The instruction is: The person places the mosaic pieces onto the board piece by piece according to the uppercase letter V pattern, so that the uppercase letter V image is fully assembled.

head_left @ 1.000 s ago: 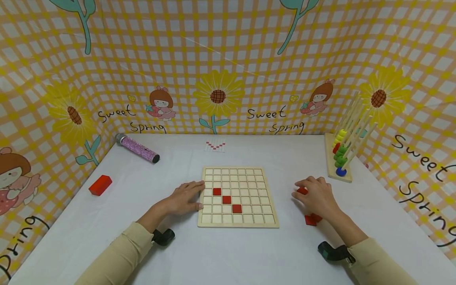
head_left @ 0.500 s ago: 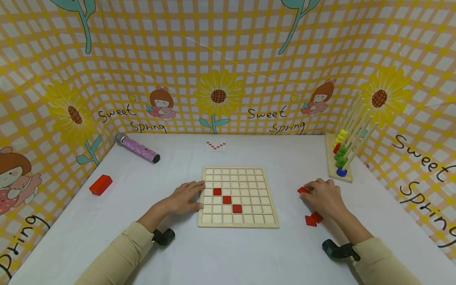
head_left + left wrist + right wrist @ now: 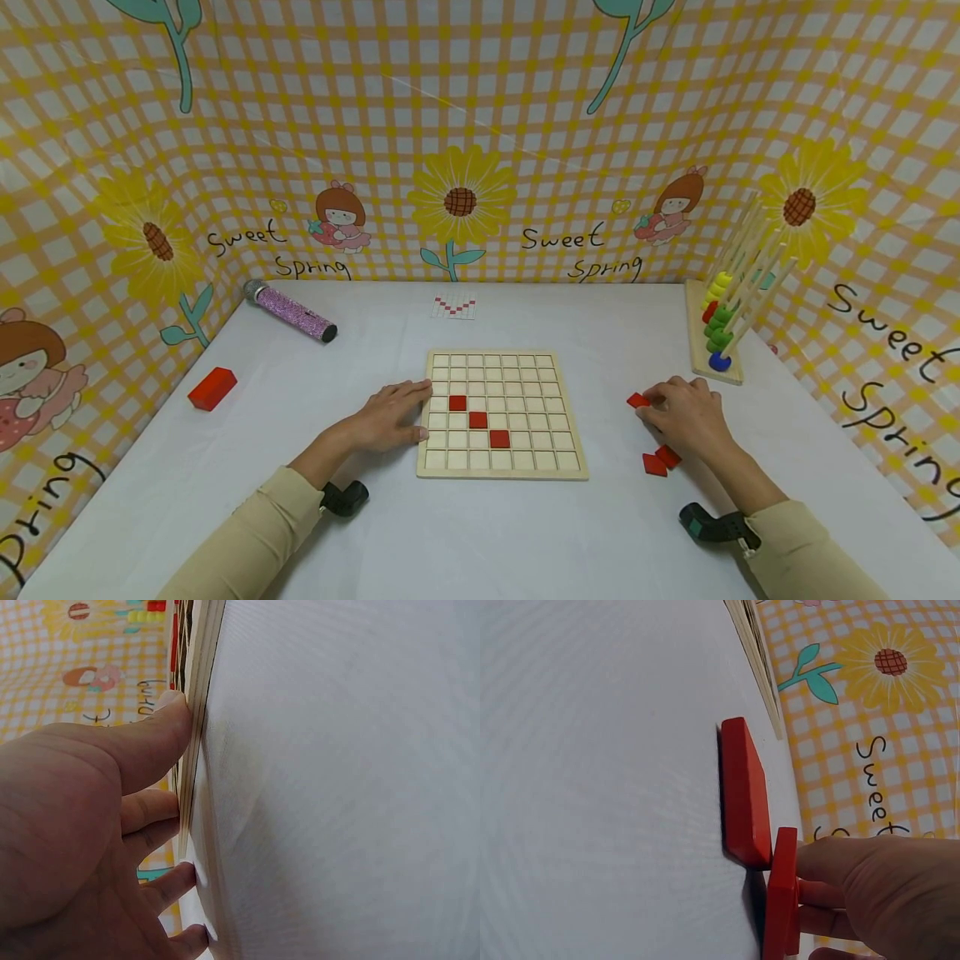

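Note:
A light wooden grid board (image 3: 532, 417) lies mid-table with three red square tiles set in a diagonal: an upper tile (image 3: 457, 402), a middle tile (image 3: 477, 420) and a lower tile (image 3: 499, 439). My left hand (image 3: 386, 419) rests against the board's left edge, fingers fairly straight; in the left wrist view the thumb (image 3: 154, 742) touches its side. To the right of the board, my right hand (image 3: 686, 415) pinches a red tile (image 3: 636, 400) at table level between thumb and fingertips. Nearer me lie two loose red tiles, one (image 3: 655, 465) touching or overlapping the other (image 3: 668, 456).
A small card (image 3: 453, 307) with a red V pattern lies behind the board. A glittery microphone (image 3: 291, 312) and a red block (image 3: 212, 389) are at left. At back right stands a bead stacker (image 3: 716, 333) with upright rods. Patterned cloth (image 3: 457, 108) walls the table.
My right hand has shifted slightly right, uncovering the red tile at its fingertips and the loose tiles below. In the last half second it has barely moved. The left hand stays put.

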Motion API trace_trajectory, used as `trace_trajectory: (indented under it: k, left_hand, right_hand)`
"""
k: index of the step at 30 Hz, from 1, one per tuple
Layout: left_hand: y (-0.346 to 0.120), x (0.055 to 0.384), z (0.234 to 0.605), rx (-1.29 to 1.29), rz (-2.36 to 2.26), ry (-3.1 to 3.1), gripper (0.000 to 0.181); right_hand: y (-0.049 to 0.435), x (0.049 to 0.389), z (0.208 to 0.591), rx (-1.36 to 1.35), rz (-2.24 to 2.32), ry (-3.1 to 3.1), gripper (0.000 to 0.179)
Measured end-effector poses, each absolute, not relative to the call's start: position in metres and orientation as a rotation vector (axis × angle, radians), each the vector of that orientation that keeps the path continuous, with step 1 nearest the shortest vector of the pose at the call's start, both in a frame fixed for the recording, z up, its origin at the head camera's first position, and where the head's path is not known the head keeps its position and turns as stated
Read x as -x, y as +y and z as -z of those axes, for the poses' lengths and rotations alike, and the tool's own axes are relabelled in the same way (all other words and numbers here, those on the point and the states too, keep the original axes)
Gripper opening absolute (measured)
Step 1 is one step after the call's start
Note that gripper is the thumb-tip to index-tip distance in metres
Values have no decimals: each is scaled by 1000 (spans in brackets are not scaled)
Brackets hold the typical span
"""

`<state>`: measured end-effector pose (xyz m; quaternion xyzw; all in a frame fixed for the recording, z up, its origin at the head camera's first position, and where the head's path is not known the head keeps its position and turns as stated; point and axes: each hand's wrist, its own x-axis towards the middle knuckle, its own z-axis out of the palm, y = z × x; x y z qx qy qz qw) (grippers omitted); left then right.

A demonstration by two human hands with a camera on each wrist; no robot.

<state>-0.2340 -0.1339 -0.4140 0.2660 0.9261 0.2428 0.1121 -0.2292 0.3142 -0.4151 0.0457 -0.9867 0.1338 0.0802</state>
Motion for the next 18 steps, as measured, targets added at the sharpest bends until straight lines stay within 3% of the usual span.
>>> trace_trajectory:
  k: [18]
  left_hand:
    - [-134,235,415,-771,-714,2723,68]
  right_hand:
    - [305,228,410,-173,-452,-2905,30]
